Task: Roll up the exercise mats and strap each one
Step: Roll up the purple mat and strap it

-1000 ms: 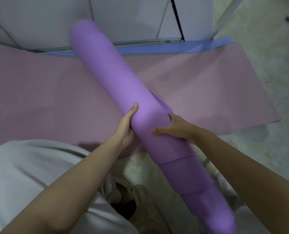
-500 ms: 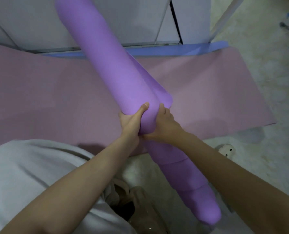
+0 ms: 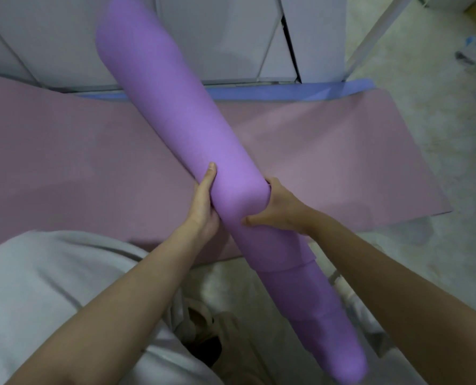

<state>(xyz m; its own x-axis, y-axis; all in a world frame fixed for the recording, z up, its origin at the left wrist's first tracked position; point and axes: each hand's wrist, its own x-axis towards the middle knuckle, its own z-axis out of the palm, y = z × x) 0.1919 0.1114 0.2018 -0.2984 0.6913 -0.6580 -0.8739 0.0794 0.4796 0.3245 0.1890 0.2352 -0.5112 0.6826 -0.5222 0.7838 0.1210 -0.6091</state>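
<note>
**Regripped: rolled purple mat [image 3: 175,129], not yet strapped**

Moved apart since the earlier frame, the left hand [image 3: 203,207] and right hand [image 3: 279,211] are each wrapped round its middle. It is held slanting above the pink mat [image 3: 64,168]. Its lower end is telescoped. No strap is seen; the pink mat and blue mat [image 3: 314,88] are left flat.

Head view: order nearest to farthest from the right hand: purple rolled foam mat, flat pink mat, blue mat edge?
1. Purple rolled foam mat: gripped by right hand.
2. Flat pink mat: spread below.
3. Blue mat edge: farthest, behind pink mat.
</note>
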